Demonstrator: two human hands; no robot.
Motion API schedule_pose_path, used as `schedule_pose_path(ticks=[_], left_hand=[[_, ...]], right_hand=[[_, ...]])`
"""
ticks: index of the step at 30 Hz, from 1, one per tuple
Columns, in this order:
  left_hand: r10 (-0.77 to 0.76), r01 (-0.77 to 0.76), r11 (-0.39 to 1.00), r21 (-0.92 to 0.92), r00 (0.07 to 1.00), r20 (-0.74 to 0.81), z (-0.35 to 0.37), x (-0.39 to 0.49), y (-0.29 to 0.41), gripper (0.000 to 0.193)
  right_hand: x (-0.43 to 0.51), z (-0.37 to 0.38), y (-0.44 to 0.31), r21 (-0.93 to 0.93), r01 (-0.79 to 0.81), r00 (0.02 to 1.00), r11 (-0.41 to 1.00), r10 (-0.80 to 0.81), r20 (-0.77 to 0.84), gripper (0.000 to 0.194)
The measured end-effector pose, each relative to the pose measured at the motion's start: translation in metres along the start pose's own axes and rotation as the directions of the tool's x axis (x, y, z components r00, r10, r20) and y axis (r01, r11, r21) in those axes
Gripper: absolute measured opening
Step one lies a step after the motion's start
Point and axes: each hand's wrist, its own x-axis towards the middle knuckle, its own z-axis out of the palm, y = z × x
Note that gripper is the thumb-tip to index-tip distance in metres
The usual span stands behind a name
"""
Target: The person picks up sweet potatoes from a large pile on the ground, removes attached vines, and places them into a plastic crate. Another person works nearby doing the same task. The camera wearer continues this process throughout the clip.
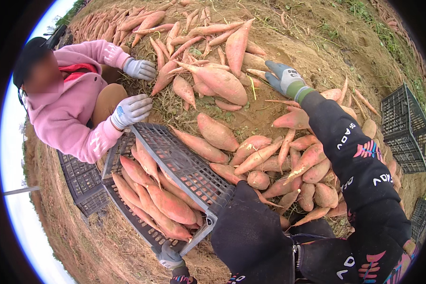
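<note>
My right hand (284, 78), in a grey-blue coated glove, reaches out over the pile of sweet potatoes. Its fingers are spread beside the tip of a slim sweet potato (257, 73), with no clear grip on it. Low in the view my left hand (170, 257), gloved too, is at the lower rim of a black plastic crate (190, 161), its fingers over the edge. The crate leans tilted against my leg and holds several large sweet potatoes (170, 204). A big sweet potato (216, 83) lies on the heap ahead of me.
Across from me a person in a pink hooded top (71, 120) crouches, both gloved hands (133, 110) near the pile. Loose sweet potatoes (319, 170) lie by my legs. More crates stand at left (81, 181) and right (406, 131). A long heap (106, 26) stretches behind.
</note>
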Motion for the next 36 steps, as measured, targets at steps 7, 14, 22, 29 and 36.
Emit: schedule_pose_path(ticks=[7, 14, 22, 29, 36], left_hand=[[0.069, -0.068, 0.982, 0.178, 0.998, -0.002, 0.003, 0.002, 0.003, 0.036], [-0.012, 0.01, 0.996, 0.088, 1.0, 0.027, 0.001, 0.002, 0.001, 0.037], [-0.072, 0.073, 0.997, -0.02, 0.997, 0.012, 0.001, 0.001, 0.009, 0.053], [-0.396, 0.412, 0.892, -0.186, 0.911, 0.119, 0.006, -0.002, 0.003, 0.061], [-0.488, 0.507, 0.837, -0.205, 0.862, 0.139, 0.001, 0.002, 0.009, 0.067]], right_hand=[[0.095, 0.05, 0.016, -0.098, -0.161, 0.97, 0.982, 0.176, 0.169, 0.07], [0.125, 0.045, 0.029, 0.026, -0.364, 0.835, 0.931, 0.313, 0.451, 0.082], [0.052, 0.008, 0.098, 0.54, -0.526, 0.85, 0.657, 0.385, 0.36, 0.042], [0.114, 0.053, 0.032, 0.01, -0.028, 0.982, 1.0, 0.025, 0.185, 0.065], [0.135, 0.059, 0.006, -0.061, -0.102, 0.963, 0.993, 0.114, 0.245, 0.071]])
